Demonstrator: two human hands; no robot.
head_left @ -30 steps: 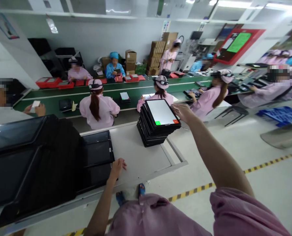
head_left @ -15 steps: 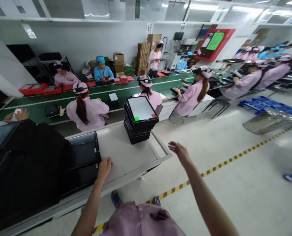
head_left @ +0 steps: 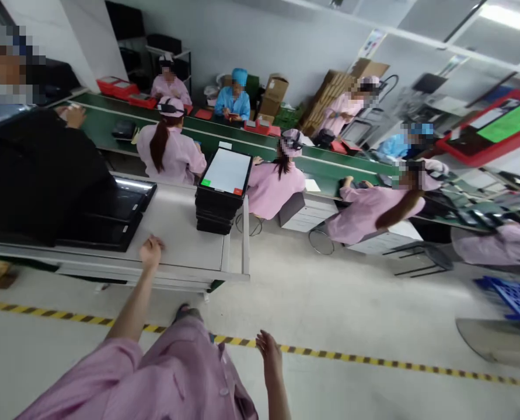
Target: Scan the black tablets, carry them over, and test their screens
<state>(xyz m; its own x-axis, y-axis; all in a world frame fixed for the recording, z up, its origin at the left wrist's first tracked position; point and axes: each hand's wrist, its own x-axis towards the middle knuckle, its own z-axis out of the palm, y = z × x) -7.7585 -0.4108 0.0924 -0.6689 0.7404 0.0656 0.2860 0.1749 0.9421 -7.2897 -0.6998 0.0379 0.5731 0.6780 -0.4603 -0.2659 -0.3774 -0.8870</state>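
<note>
My left hand (head_left: 150, 252) is at the near edge of a grey cart top (head_left: 176, 221), fingers loosely bent and slightly apart, holding nothing. Just left of it lie black-framed tablets (head_left: 106, 224), partly hidden under a large black cloth or cover (head_left: 36, 175). Farther right on the cart stands a stack of black tablets (head_left: 218, 210). Its top tablet (head_left: 227, 170) has a lit white screen with green and red corner patches. My right hand (head_left: 269, 347) hangs over the floor at the lower middle, fingers spread and nothing in them.
Several workers in pink and blue sit along a green conveyor bench (head_left: 102, 119) beyond the cart. A stool (head_left: 426, 256) and a blue pallet (head_left: 511, 297) are on the right. A yellow-black floor line (head_left: 330, 353) crosses in front of me.
The view has turned and tilted. My right hand has dropped from beside the cart corner to low near my body. My left hand remains by the cart's near edge.
</note>
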